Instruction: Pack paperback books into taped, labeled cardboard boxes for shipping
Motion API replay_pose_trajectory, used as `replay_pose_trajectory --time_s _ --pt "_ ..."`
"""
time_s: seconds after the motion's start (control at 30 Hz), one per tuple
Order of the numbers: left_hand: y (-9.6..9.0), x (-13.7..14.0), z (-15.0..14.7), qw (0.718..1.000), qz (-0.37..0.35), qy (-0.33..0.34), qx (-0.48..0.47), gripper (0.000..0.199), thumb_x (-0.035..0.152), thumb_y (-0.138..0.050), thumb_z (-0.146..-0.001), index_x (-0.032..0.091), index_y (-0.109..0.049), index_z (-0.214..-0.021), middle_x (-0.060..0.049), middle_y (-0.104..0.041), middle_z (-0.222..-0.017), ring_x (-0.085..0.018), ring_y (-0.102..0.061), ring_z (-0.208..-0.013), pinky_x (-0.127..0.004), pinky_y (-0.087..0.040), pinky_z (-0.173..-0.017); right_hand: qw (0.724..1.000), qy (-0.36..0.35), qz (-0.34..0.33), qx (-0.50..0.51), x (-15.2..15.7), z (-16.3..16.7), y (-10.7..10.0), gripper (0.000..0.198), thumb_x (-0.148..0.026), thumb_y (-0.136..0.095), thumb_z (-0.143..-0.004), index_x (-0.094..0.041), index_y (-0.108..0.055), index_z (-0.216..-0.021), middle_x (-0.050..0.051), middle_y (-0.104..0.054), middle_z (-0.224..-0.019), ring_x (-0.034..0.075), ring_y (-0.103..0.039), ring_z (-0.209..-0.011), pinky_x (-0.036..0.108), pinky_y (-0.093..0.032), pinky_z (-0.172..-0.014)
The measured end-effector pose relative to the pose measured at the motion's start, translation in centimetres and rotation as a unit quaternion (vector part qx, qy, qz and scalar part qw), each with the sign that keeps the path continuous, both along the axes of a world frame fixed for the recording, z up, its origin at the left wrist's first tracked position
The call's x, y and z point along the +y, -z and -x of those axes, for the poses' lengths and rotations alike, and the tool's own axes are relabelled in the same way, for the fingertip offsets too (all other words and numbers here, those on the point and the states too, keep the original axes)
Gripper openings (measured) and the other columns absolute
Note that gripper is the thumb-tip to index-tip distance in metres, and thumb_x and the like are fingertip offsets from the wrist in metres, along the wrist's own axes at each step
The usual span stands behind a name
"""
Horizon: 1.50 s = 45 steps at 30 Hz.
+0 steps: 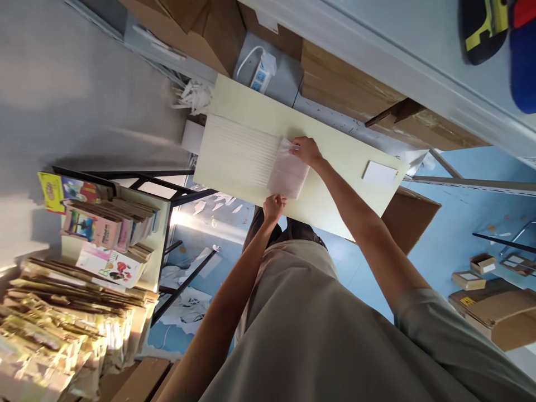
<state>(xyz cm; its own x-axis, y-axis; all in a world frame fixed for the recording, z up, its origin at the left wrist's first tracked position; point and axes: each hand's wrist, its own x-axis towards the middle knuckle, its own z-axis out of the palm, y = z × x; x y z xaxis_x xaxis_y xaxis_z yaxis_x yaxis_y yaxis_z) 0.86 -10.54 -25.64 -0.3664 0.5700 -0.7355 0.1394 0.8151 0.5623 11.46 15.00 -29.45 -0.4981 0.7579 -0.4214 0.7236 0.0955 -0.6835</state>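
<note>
A thin, translucent white bag-like sheet (290, 174) lies on the pale cream tabletop (335, 184). My right hand (307, 151) pinches its far edge with bent fingers. At the near edge my left hand (274, 209) is closed, its fingertips at the sheet's near left corner. To the left, a row of thin white sheets (243, 146) lies fanned out, each overlapping its neighbour, and the pinched one sits at the row's right end. Whether it is a single layer or a stack, I cannot tell.
A small white card stack (379, 173) rests on the table's right part. Behind the table stand cardboard boxes (347, 81) and a power strip (261, 77). A shelf edge (377, 67) overhangs at the top. Books (94, 223) are stacked on the left, with piled packages (62, 324) below them.
</note>
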Motion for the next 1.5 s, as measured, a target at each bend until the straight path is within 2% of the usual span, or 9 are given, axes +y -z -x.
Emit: replay_pose_trajectory --time_s 0.13,0.23,0.4,0.57,0.77,0.93,1.1,1.27,1.5 --pt "-0.5 0.6 -0.6 0.995 0.027 0.097 0.002 0.027 0.024 -0.061 -0.104 0.025 -0.074 -0.081 -0.011 -0.09 -0.1 -0.026 -0.085 -0.086 -0.038 -0.064 -0.096 0.994 0.107 -0.021 -0.027 -2.3 1.6 0.5 0.018 -0.017 -0.082 -0.094 -0.017 -0.08 -0.112 0.017 -0.074 -0.132 0.033 -0.072 -0.124 0.055 -0.06 -0.121" --pt "-2.0 1.0 -0.9 0.987 0.028 0.158 -0.012 0.03 0.018 -0.065 -0.099 0.026 -0.072 -0.071 -0.01 -0.089 -0.093 -0.029 -0.086 -0.094 -0.039 -0.063 -0.101 0.99 0.128 -0.053 -0.021 -4.5 1.9 -0.9 0.031 -0.01 -0.074 -0.098 -0.015 -0.078 -0.129 0.022 -0.068 -0.146 0.038 -0.065 -0.143 0.06 -0.058 -0.127" --pt "-5.4 2.5 0.0 0.976 -0.012 0.216 -0.017 0.022 0.018 -0.062 -0.103 0.025 -0.083 -0.098 -0.007 -0.091 -0.103 -0.026 -0.088 -0.092 -0.036 -0.065 -0.098 0.985 0.136 -0.102 0.005 -9.2 -1.1 -6.5 0.045 -0.017 -0.067 -0.106 -0.017 -0.069 -0.151 0.023 -0.064 -0.159 0.04 -0.059 -0.152 0.059 -0.063 -0.122" --pt "-10.7 8.5 0.1 0.955 -0.187 0.229 0.007 0.027 0.016 -0.059 -0.107 0.025 -0.082 -0.116 -0.005 -0.091 -0.112 -0.023 -0.088 -0.101 -0.033 -0.066 -0.099 0.952 0.218 -0.214 0.033 -11.8 -6.1 -13.8 0.036 -0.036 -0.063 -0.114 -0.023 -0.072 -0.147 0.02 -0.073 -0.144 0.037 -0.068 -0.137 0.057 -0.063 -0.119" --pt "-21.6 20.9 -3.4 0.847 -0.454 0.269 0.057 0.025 0.024 -0.058 -0.113 0.022 -0.08 -0.127 -0.01 -0.087 -0.127 -0.023 -0.084 -0.114 -0.036 -0.067 -0.107 0.886 0.253 -0.388 0.029 -4.5 -10.1 -24.6 0.044 -0.044 -0.044 -0.123 -0.022 -0.069 -0.151 0.02 -0.069 -0.149 0.036 -0.065 -0.142 0.056 -0.055 -0.124" --pt "-27.7 29.1 -6.2 0.783 -0.531 0.298 0.13 0.028 0.023 -0.061 -0.113 0.023 -0.078 -0.135 -0.011 -0.082 -0.137 -0.026 -0.081 -0.125 -0.038 -0.067 -0.108 0.884 0.23 -0.401 -0.068 5.6 -11.2 -30.6 0.042 -0.03 -0.044 -0.121 -0.016 -0.064 -0.155 0.02 -0.066 -0.154 0.035 -0.06 -0.146 0.056 -0.048 -0.127" --pt "-29.6 31.0 -6.1 0.764 -0.548 0.311 0.139 0.031 0.016 -0.058 -0.111 0.022 -0.076 -0.135 -0.01 -0.082 -0.136 -0.023 -0.081 -0.123 -0.034 -0.067 -0.104 0.902 0.209 -0.352 -0.14 10.1 -10.0 -31.8 0.04 -0.025 -0.041 -0.121 -0.009 -0.066 -0.147 0.023 -0.071 -0.14 0.037 -0.062 -0.14 0.055 -0.048 -0.121" --pt "-30.1 30.8 -3.9 0.762 -0.556 0.298 0.144 0.036 0.012 -0.054 -0.107 0.022 -0.077 -0.132 -0.008 -0.083 -0.135 -0.022 -0.081 -0.121 -0.034 -0.069 -0.101 0.894 0.222 -0.34 -0.19 9.7 -9.1 -31.8 0.038 -0.018 -0.043 -0.117 -0.014 -0.066 -0.147 0.022 -0.073 -0.14 0.037 -0.062 -0.138 0.054 -0.048 -0.119" --pt "-30.9 30.6 -0.4 0.745 -0.587 0.287 0.136 0.034 0.018 -0.051 -0.113 0.026 -0.076 -0.135 -0.006 -0.082 -0.134 -0.022 -0.08 -0.124 -0.038 -0.069 -0.107 0.882 0.279 -0.355 -0.136 8.5 -9.2 -30.9 0.034 -0.028 -0.054 -0.114 -0.018 -0.072 -0.141 0.021 -0.076 -0.132 0.038 -0.068 -0.128 0.058 -0.054 -0.114"
